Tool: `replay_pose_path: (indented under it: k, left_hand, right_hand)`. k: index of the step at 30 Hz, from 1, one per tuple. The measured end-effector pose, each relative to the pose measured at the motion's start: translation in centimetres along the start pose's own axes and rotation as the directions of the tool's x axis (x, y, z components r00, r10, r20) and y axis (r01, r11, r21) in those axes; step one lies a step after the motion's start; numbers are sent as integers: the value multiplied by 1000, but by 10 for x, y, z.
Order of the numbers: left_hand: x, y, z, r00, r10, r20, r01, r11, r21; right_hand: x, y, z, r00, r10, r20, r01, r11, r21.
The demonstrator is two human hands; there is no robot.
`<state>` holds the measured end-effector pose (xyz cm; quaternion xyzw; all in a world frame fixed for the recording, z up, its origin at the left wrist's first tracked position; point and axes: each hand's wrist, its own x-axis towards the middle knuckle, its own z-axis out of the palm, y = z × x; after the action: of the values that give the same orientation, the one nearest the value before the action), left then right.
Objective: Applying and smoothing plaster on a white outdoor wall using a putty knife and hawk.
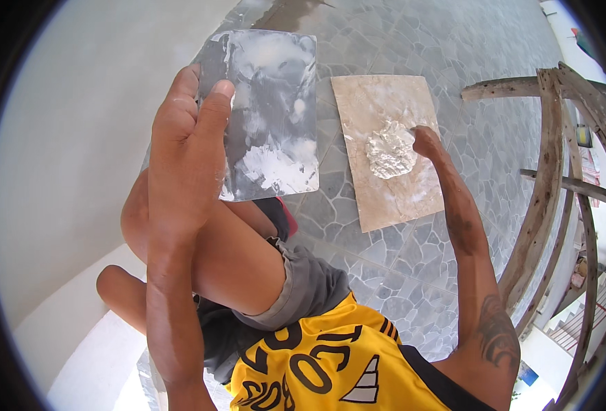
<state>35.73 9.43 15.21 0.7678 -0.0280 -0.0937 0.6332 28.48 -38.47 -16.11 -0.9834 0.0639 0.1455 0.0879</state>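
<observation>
My left hand (197, 123) grips a grey rectangular board (269, 113) by its left edge, thumb on top, fingers underneath. White putty is smeared over the board, thickest near its lower right. On the floor to the right lies a beige sheet (385, 205) with a lumpy mound of white putty (390, 152) in its middle. My right hand (426, 142) is at the right edge of this mound, its fingers curled closed. Whatever those fingers hold, if anything, is hidden.
Grey stone-patterned flooring (330, 219) lies under the sheet. A pale wall (77, 137) rises on the left. Weathered wooden poles (539, 185) stand on the right, with stairs (587, 312) beyond them. My bent legs (238, 267) are below the grey board.
</observation>
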Motion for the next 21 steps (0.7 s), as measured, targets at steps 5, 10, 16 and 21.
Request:
replay_pose_path:
  k: [5,10,16,21]
  left_hand:
    - [4,2,22,997,74,15,-72,993,-95]
    - [-4,-10,-3,997,-53,-59,53,999,-11]
    - [2,1,5,999,9,31,-9,1000,-4]
    - [0,2,5,999,31,-18,-30,998,53]
  right_hand:
    - [-33,36,41,994,58,-89,-64,996,-58]
    - [-27,5,11,993,115,1,-114,988,104]
    - [-50,7,42,999,25,29,-24,1000,-15]
    - [-53,-9,33,982,182,-55,-178,982,70]
